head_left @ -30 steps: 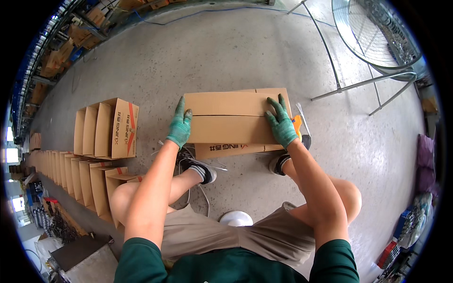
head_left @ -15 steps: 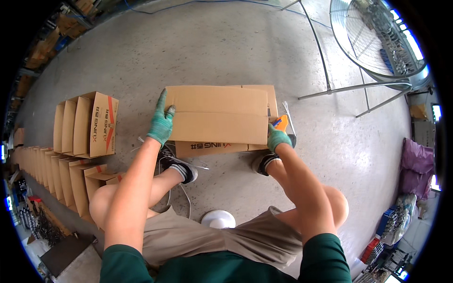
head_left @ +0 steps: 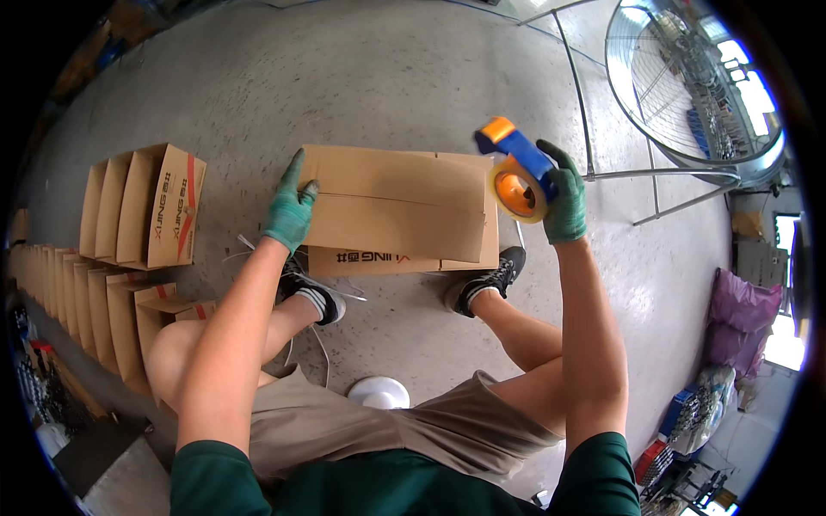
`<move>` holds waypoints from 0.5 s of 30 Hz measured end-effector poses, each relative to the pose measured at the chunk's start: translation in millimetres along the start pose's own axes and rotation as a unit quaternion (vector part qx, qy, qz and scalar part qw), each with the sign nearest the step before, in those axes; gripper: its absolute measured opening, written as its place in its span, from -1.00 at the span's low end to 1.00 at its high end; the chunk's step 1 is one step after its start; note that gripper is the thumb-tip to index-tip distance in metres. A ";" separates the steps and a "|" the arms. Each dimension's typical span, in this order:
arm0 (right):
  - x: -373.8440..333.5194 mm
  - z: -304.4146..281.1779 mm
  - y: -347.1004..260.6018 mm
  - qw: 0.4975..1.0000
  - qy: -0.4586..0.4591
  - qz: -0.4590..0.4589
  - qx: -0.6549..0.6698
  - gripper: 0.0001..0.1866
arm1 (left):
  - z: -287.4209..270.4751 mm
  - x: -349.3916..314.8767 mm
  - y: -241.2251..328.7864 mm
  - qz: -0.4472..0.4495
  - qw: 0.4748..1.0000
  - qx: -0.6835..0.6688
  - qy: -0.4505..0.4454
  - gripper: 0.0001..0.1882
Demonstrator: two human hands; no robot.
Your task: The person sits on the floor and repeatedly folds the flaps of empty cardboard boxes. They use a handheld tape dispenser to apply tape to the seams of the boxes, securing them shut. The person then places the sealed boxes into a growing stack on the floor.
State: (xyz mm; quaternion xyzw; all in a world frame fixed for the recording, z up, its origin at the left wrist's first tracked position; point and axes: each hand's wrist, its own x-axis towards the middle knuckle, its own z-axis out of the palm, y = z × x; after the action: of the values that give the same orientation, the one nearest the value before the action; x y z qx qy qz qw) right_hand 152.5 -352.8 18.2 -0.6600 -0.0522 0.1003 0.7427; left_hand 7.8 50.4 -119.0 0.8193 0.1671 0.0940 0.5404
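My left hand (head_left: 292, 206), in a green glove, grips the left end of a cardboard box (head_left: 391, 202), thumb on top and fingers along the side. The box lies between my feet, its top flaps folded down and a seam running left to right. Beneath it shows another piece of printed cardboard (head_left: 357, 261). My gloved right hand (head_left: 565, 202) is closed round a blue and orange tape dispenser (head_left: 535, 159), raised beside the box's right end. A roll of tape sits on the dispenser; its loose end cannot be made out.
Several open cartons (head_left: 168, 206) stand in rows at the left. White strapping (head_left: 323, 344) lies by my left shoe. A white round stool top (head_left: 379, 393) shows below me. A large fan (head_left: 688, 86) on a metal stand is at the far right, with purple sacks (head_left: 744, 318) nearer.
My right hand has left the box's right end and lifted up and to the right, bringing the tape dispenser into full sight. The left hand keeps its hold.
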 end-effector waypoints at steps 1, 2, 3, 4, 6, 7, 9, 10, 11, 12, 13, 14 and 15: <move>1.1 13.0 -12.4 0.998 -0.041 -0.004 -0.045 -0.57 | 0.3 -1.6 5.5 -0.015 1.000 0.004 -0.002 -0.34; 2.2 23.4 -19.2 0.993 -0.079 -0.010 -0.092 -0.60 | 1.4 -1.5 11.8 -0.015 1.000 0.015 -0.004 -0.33; 1.5 32.5 -16.7 0.986 -0.124 0.013 -0.112 -0.65 | 2.2 -2.2 15.1 -0.016 0.999 0.027 -0.007 -0.33; 2.3 45.3 -17.1 0.973 -0.161 0.016 -0.164 -0.63 | 3.6 -3.2 17.7 -0.017 0.999 0.039 -0.009 -0.32; 8.9 61.5 -4.3 0.950 -0.228 0.040 -0.211 -0.61 | 3.7 -3.6 21.0 0.007 0.998 0.057 0.002 -0.31; 9.9 64.2 3.3 0.943 -0.239 0.047 -0.228 -0.60 | 2.6 -4.2 22.2 0.018 0.998 0.067 0.008 -0.31; 12.0 68.3 16.0 0.927 -0.261 0.058 -0.263 -0.57 | 2.2 -6.5 23.4 0.025 0.995 0.089 0.023 -0.31; 12.9 69.1 16.7 0.923 -0.266 0.061 -0.270 -0.56 | 0.0 -7.4 24.0 0.029 0.994 0.099 0.031 -0.31; 13.0 66.8 15.6 0.920 -0.271 0.063 -0.277 -0.55 | -1.5 -6.5 20.0 0.047 0.993 0.101 0.043 -0.36; 12.6 61.1 14.5 0.916 -0.272 0.066 -0.286 -0.54 | -2.4 -7.2 31.4 0.080 0.977 0.183 0.075 -0.40; 11.3 54.4 14.8 0.916 -0.278 0.080 -0.278 -0.55 | -1.6 -7.9 53.7 0.112 0.952 0.265 0.104 -0.44; 12.9 49.3 17.4 0.913 -0.284 0.097 -0.278 -0.55 | 0.1 -12.0 67.2 0.139 0.918 0.347 0.134 -0.48; 13.7 43.0 18.3 0.908 -0.289 0.114 -0.280 -0.56 | 5.8 -17.0 71.1 0.135 0.935 0.300 0.129 -0.52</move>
State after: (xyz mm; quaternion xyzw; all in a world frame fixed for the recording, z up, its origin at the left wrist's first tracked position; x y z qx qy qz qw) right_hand 155.4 -306.1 4.6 -0.7842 -0.2153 0.3517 0.4637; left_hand 6.2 13.4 -55.7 0.9392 0.1437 0.2158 0.2253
